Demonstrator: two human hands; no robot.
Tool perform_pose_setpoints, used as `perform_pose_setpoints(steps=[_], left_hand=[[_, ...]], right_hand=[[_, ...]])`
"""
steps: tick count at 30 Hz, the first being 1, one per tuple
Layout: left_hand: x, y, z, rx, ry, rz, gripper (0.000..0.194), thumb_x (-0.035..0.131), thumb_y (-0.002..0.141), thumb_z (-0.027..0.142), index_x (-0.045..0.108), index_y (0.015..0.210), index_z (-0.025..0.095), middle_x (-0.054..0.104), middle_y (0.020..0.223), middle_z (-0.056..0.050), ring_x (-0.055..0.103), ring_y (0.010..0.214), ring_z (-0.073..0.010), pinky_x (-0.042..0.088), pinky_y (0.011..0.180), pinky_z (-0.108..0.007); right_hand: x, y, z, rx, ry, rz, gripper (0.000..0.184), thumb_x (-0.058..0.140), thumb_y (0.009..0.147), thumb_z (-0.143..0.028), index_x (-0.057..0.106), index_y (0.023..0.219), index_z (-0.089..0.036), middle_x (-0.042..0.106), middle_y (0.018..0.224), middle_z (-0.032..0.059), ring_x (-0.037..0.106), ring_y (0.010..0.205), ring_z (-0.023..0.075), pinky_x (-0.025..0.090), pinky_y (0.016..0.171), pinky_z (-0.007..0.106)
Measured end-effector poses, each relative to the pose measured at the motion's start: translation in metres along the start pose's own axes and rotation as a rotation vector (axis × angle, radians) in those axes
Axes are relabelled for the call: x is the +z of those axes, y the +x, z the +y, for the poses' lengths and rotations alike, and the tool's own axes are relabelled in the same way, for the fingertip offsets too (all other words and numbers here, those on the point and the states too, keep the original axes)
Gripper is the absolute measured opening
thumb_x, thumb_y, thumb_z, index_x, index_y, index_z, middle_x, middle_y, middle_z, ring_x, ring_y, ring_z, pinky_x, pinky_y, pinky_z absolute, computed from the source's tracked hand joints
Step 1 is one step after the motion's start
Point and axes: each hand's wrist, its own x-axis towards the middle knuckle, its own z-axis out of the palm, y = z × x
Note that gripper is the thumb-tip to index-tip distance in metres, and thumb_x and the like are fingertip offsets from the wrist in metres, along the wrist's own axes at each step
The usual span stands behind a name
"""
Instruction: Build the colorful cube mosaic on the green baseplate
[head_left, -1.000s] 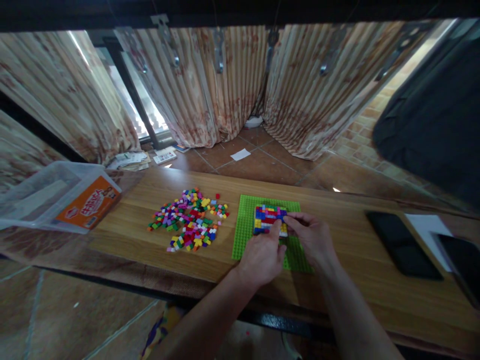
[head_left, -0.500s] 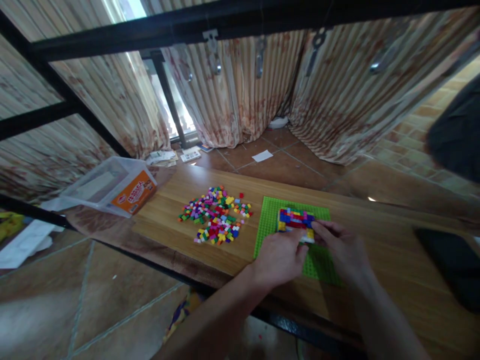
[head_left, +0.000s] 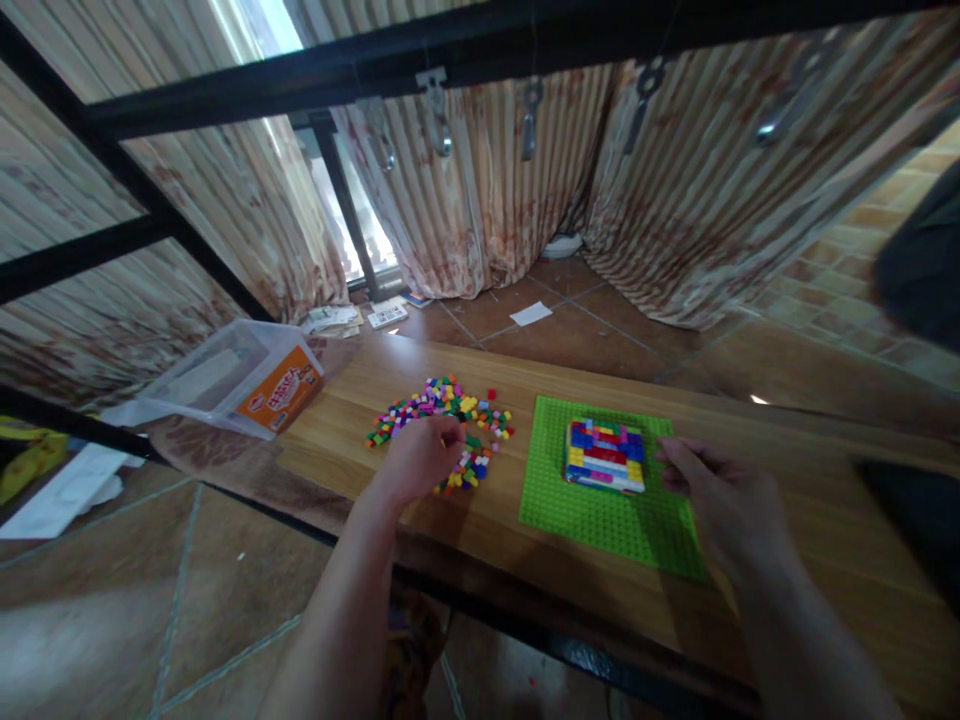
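Observation:
My left hand (head_left: 426, 455) is over the loose pile of small coloured building bricks (head_left: 469, 405), its fingers bent and pinched together; whether a brick is between them I cannot make out. A block built of coloured bricks (head_left: 604, 457), with red, white, blue and yellow on top, sits on the green baseplate (head_left: 555, 515). Just right of that block, over the baseplate's right edge, my right hand (head_left: 720, 495) hovers apart from it. Its fingers are curled with the thumb and forefinger closed, and anything in them is too small to tell.
Left of the pile, a clear plastic tub (head_left: 225, 385) with an orange label stands at the end of the wooden table (head_left: 480, 535). A dark flat device (head_left: 907, 520) lies on the right. Black metal bars (head_left: 480, 55) cross above, before striped curtains (head_left: 465, 200).
My left hand has left the brick block and moved left to the loose pile. My right hand has drawn slightly away to the right of the block. The view has turned left.

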Motion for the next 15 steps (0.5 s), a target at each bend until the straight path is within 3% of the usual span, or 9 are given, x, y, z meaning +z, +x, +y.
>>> perform_pose_setpoints(steps=[4, 10, 15], left_hand=[[-0.014, 0.002, -0.022, -0.129, 0.036, 0.097, 0.019, 0.056, 0.079, 0.017, 0.075, 0.080, 0.018, 0.069, 0.069, 0.000, 0.059, 0.066, -0.0145, 0.041, 0.063, -0.023], [-0.018, 0.002, -0.035, -0.163, -0.009, 0.043, 0.023, 0.060, 0.074, 0.014, 0.079, 0.086, 0.019, 0.072, 0.073, -0.001, 0.061, 0.069, -0.0149, 0.044, 0.065, -0.023], [-0.031, -0.003, -0.049, -0.292, 0.020, 0.152, 0.027, 0.057, 0.072, 0.008, 0.079, 0.086, 0.017, 0.074, 0.077, -0.003, 0.064, 0.074, -0.0160, 0.046, 0.068, -0.024]], right_hand=[[0.001, -0.001, 0.001, 0.007, -0.027, -0.013, 0.032, 0.078, 0.062, -0.046, 0.075, 0.079, -0.019, 0.072, 0.074, 0.0048, 0.061, 0.061, 0.0151, 0.052, 0.056, 0.027], [0.002, -0.001, 0.002, 0.021, -0.066, -0.037, 0.029, 0.077, 0.063, -0.045, 0.077, 0.078, -0.020, 0.073, 0.080, 0.0078, 0.062, 0.063, 0.0177, 0.053, 0.058, 0.030], [0.000, -0.002, -0.001, 0.024, -0.149, -0.044, 0.025, 0.077, 0.060, -0.046, 0.078, 0.075, -0.025, 0.074, 0.076, 0.0102, 0.066, 0.064, 0.0235, 0.053, 0.057, 0.035]])
